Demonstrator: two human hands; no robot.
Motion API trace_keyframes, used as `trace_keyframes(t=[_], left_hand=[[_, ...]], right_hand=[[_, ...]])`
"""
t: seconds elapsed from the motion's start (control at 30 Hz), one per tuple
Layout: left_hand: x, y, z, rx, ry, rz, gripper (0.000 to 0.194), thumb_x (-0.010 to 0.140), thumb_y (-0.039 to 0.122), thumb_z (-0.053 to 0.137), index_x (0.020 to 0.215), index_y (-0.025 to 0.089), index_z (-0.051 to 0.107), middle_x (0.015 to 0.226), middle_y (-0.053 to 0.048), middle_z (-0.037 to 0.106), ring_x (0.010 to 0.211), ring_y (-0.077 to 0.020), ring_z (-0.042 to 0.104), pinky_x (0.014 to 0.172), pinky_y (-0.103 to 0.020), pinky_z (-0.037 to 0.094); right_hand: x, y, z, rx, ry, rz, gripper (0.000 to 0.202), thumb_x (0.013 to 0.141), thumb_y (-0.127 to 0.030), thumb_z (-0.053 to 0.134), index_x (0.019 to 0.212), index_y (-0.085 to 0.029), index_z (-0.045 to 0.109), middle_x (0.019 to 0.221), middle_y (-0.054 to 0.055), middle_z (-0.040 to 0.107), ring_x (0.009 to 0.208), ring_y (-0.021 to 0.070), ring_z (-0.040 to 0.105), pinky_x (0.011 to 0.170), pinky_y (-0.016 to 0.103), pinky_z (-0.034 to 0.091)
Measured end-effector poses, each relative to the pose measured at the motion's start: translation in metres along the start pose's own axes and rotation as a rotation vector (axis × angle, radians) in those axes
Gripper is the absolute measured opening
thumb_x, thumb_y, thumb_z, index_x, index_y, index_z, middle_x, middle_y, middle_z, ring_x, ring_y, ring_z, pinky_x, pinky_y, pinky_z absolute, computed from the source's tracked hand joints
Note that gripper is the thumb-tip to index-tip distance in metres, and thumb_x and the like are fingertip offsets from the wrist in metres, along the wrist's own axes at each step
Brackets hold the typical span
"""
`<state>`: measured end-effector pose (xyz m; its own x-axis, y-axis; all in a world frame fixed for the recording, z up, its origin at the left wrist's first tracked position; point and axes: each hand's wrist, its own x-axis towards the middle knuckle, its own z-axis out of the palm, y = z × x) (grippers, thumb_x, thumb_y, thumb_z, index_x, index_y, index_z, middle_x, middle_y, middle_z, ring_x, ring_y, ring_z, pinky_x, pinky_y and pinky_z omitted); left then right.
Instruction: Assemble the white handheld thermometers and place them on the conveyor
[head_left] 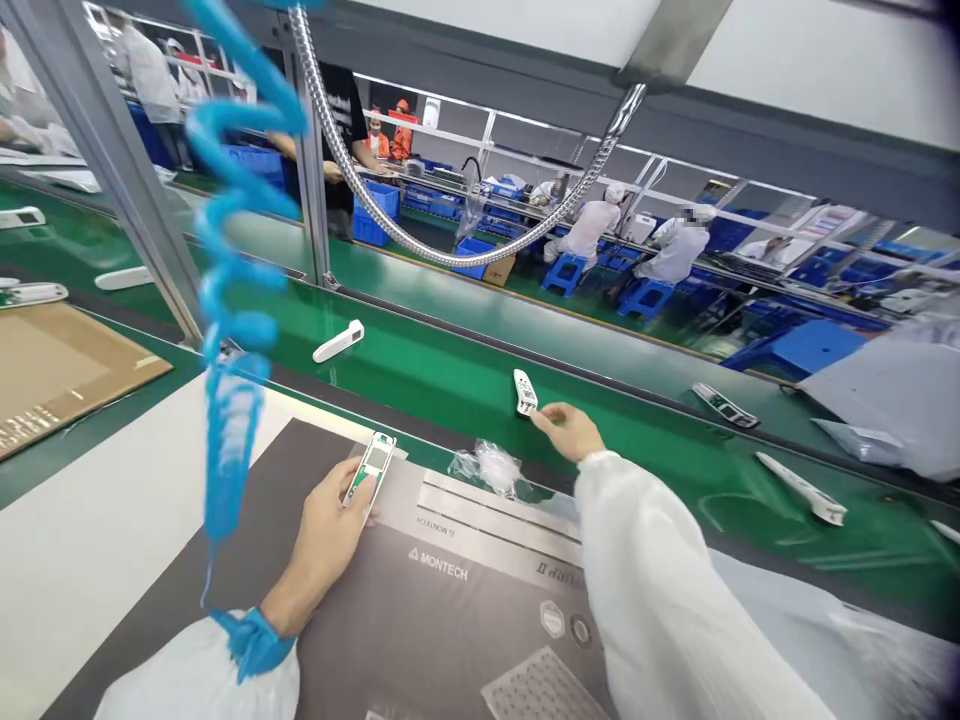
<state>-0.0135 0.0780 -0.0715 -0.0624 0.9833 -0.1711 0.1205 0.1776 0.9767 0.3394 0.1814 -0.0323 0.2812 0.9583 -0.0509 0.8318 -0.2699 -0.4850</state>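
Note:
In my left hand (pixel 330 515) is a long white device housing (pixel 377 455) with a green circuit board and a small grey screen showing. Thumb and fingers close around its lower part, just above the dark mat. My right hand (pixel 570 430) reaches over the green conveyor belt (pixel 442 390). Its thumb and forefinger pinch the near end of a second white device housing (pixel 523 388), which has dark markings and a small window. Crumpled clear plastic bags (pixel 491 468) lie between my hands at the belt's edge. A blue strap circles my left wrist.
More white housings (pixel 339 342) are spread along the belt, including one with a visible board (pixel 725 405) and a long one (pixel 802 488). A coiled blue cord (pixel 240 270) hangs at left before a metal post (pixel 112 160). Cardboard (pixel 75 365) lies far left. People work behind.

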Motion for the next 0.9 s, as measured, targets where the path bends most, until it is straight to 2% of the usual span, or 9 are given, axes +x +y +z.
trace_keyframes(t=[0.1, 0.2, 0.33, 0.4, 0.53, 0.63, 0.77, 0.83, 0.9], left_hand=[[0.002, 0.001, 0.000, -0.018, -0.007, -0.025, 0.055, 0.082, 0.052, 0.059, 0.122, 0.015, 0.057, 0.102, -0.007, 0.070, 0.066, -0.0179, 0.065, 0.061, -0.031, 0.056], [0.001, 0.002, -0.001, 0.001, 0.001, -0.014, 0.054, 0.083, 0.053, 0.057, 0.122, 0.015, 0.058, 0.090, -0.005, 0.070, 0.063, -0.0177, 0.063, 0.061, -0.031, 0.055], [-0.001, 0.005, -0.003, 0.005, 0.004, -0.009, 0.055, 0.083, 0.054, 0.056, 0.123, 0.015, 0.057, 0.081, -0.003, 0.068, 0.063, -0.0185, 0.062, 0.060, -0.031, 0.054], [-0.001, 0.007, -0.002, 0.011, 0.007, -0.014, 0.055, 0.084, 0.054, 0.055, 0.123, 0.015, 0.057, 0.077, -0.003, 0.067, 0.064, -0.0195, 0.062, 0.060, -0.031, 0.053], [-0.001, 0.007, -0.001, 0.044, -0.009, -0.004, 0.053, 0.085, 0.053, 0.053, 0.123, 0.016, 0.057, 0.077, -0.003, 0.066, 0.063, -0.0199, 0.062, 0.061, -0.031, 0.052], [-0.004, 0.009, 0.000, 0.101, -0.043, 0.027, 0.049, 0.087, 0.053, 0.052, 0.122, 0.019, 0.058, 0.088, -0.003, 0.069, 0.069, -0.0206, 0.063, 0.064, -0.031, 0.052], [-0.013, 0.022, -0.002, 0.285, 0.116, 0.065, 0.044, 0.084, 0.056, 0.059, 0.116, 0.025, 0.059, 0.092, -0.001, 0.070, 0.080, -0.0235, 0.065, 0.071, -0.031, 0.051], [-0.015, 0.029, -0.005, 0.399, 0.314, 0.119, 0.044, 0.083, 0.059, 0.058, 0.111, 0.025, 0.057, 0.085, -0.002, 0.069, 0.073, -0.0250, 0.064, 0.067, -0.032, 0.049], [-0.014, 0.032, -0.009, 0.534, 0.490, 0.246, 0.043, 0.086, 0.057, 0.053, 0.111, 0.023, 0.055, 0.091, -0.007, 0.069, 0.080, -0.0288, 0.065, 0.072, -0.036, 0.049]], right_hand=[[0.038, -0.003, 0.025, -0.050, 0.105, 0.058, 0.040, 0.086, -0.042, 0.061, 0.113, -0.013, 0.060, 0.118, 0.017, 0.062, 0.108, 0.0258, 0.058, 0.091, 0.036, 0.043], [0.058, -0.002, 0.038, -0.067, 0.058, 0.062, 0.038, 0.086, -0.042, 0.065, 0.110, -0.014, 0.061, 0.112, 0.011, 0.063, 0.100, 0.0221, 0.061, 0.090, 0.040, 0.047], [0.064, 0.006, 0.021, -0.060, -0.020, 0.089, 0.032, 0.093, -0.044, 0.057, 0.103, -0.015, 0.063, 0.097, 0.004, 0.067, 0.083, 0.0158, 0.065, 0.078, 0.036, 0.054], [0.065, 0.005, 0.013, -0.062, 0.004, 0.095, 0.034, 0.094, -0.046, 0.054, 0.106, -0.015, 0.063, 0.100, 0.005, 0.067, 0.086, 0.0166, 0.065, 0.080, 0.037, 0.055], [0.066, -0.020, 0.020, -0.078, 0.070, 0.058, 0.043, 0.092, -0.047, 0.059, 0.120, -0.014, 0.059, 0.119, 0.011, 0.063, 0.107, 0.0223, 0.061, 0.094, 0.044, 0.050], [0.065, -0.055, 0.034, -0.084, 0.029, 0.010, 0.037, 0.090, -0.040, 0.063, 0.116, -0.014, 0.061, 0.116, 0.011, 0.065, 0.104, 0.0225, 0.063, 0.092, 0.045, 0.050], [0.042, -0.113, 0.036, -0.010, -0.087, -0.258, 0.031, 0.091, -0.030, 0.061, 0.114, -0.010, 0.064, 0.106, 0.012, 0.070, 0.094, 0.0197, 0.067, 0.087, 0.036, 0.051], [0.015, -0.142, 0.038, 0.065, -0.201, -0.513, 0.034, 0.088, -0.032, 0.063, 0.117, -0.014, 0.066, 0.105, 0.004, 0.073, 0.091, 0.0150, 0.067, 0.084, 0.028, 0.050], [-0.020, -0.166, 0.046, 0.136, -0.318, -0.756, 0.033, 0.081, -0.036, 0.070, 0.111, -0.024, 0.069, 0.100, -0.008, 0.074, 0.085, 0.0082, 0.067, 0.078, 0.020, 0.049]])
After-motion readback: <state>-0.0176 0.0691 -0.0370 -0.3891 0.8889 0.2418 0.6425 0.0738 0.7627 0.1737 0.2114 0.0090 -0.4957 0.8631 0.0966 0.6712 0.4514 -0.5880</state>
